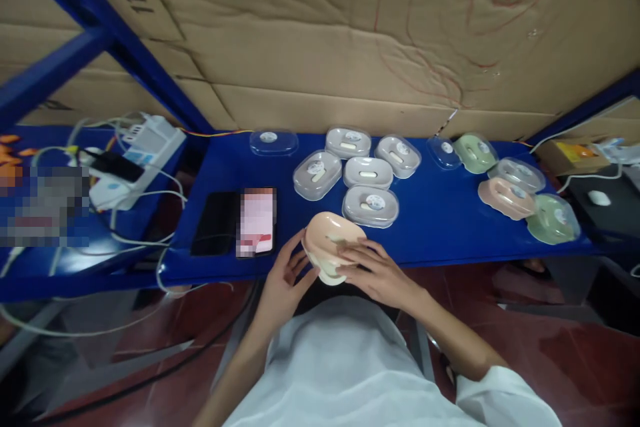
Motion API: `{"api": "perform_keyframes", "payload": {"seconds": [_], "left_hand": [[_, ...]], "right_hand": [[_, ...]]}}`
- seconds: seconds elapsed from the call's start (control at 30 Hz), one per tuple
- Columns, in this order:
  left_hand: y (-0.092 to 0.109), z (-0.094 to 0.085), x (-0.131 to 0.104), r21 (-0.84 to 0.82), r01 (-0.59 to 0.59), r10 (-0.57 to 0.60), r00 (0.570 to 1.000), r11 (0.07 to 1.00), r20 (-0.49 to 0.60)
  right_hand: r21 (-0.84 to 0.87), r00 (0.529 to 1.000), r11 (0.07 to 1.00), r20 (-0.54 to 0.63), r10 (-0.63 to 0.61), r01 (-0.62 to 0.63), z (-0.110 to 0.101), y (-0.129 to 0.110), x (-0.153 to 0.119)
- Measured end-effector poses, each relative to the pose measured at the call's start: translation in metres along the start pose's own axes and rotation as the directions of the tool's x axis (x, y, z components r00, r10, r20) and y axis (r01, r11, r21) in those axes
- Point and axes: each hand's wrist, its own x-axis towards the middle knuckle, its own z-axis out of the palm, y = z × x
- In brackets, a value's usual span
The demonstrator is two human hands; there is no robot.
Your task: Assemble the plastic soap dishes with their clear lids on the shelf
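Over the front edge of the blue table, a peach soap dish point(327, 230) is held between both hands, with a paler cream part showing at its lower side. My left hand point(289, 273) grips its left side, fingers curved behind and thumb at the lower rim. On the right, my right hand point(375, 270) has its fingers over the dish's inside and rim. Just beyond stands a grey lidded soap dish point(371, 205) with a round label. Several more grey dishes, one of them without a visible label point(367, 174), are grouped behind it.
Left of the dishes lie a lit phone point(257, 221) and a black flat item point(215, 223). A clear lid point(273, 142) is at the back. Green, grey and peach dishes point(506, 198) sit at the right. A power strip point(137, 160) with cables is far left.
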Motion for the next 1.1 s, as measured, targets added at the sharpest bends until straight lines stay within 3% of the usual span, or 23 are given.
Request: {"api": "perform_keyframes", "payload": {"seconds": [0.1,0.23,0.33,0.43,0.53,0.63,0.8,0.93,1.0,1.1], "left_hand": [[-0.006,0.003,-0.002,0.132,-0.071,0.084,0.992,0.989,-0.095],[-0.003,0.012,0.004,0.332,-0.223,0.243,0.97,0.917,-0.017],[0.0,0.019,0.012,0.488,-0.294,0.309,0.95,0.822,0.052],[0.004,0.022,0.02,0.671,-0.347,0.363,0.924,0.655,0.124],[0.009,0.024,0.023,0.803,-0.367,0.362,0.91,0.469,0.204],[0.012,0.027,0.022,0.845,-0.367,0.353,0.907,0.389,0.231],[0.007,0.029,0.028,0.851,-0.365,0.433,0.882,0.378,0.186],[0.005,0.012,0.038,0.78,-0.352,0.42,0.899,0.516,0.128],[0.004,0.003,0.042,0.732,-0.362,0.362,0.917,0.577,0.168],[0.003,-0.005,0.043,0.723,-0.401,0.356,0.907,0.562,0.226]], "right_hand": [[0.143,0.997,0.988,0.049,0.052,-0.059,-0.008,0.014,0.006],[0.352,0.985,0.92,0.101,0.143,-0.17,-0.03,0.043,0.015],[0.423,0.983,0.887,0.085,0.164,-0.185,-0.041,0.062,0.023],[0.357,0.98,0.916,-0.003,0.197,-0.183,-0.042,0.066,0.029],[0.215,0.956,0.952,-0.148,0.253,-0.218,-0.036,0.055,0.029],[0.063,0.937,0.962,-0.219,0.272,-0.265,-0.03,0.036,0.025],[-0.062,0.971,0.973,-0.104,0.216,-0.223,-0.021,0.013,0.017],[-0.015,0.982,0.982,-0.009,0.19,-0.19,-0.02,0.013,0.013],[-0.004,0.984,0.984,0.007,0.179,-0.179,-0.019,0.015,0.015],[0.005,0.991,0.991,0.001,0.132,-0.132,-0.015,0.017,0.021]]}}
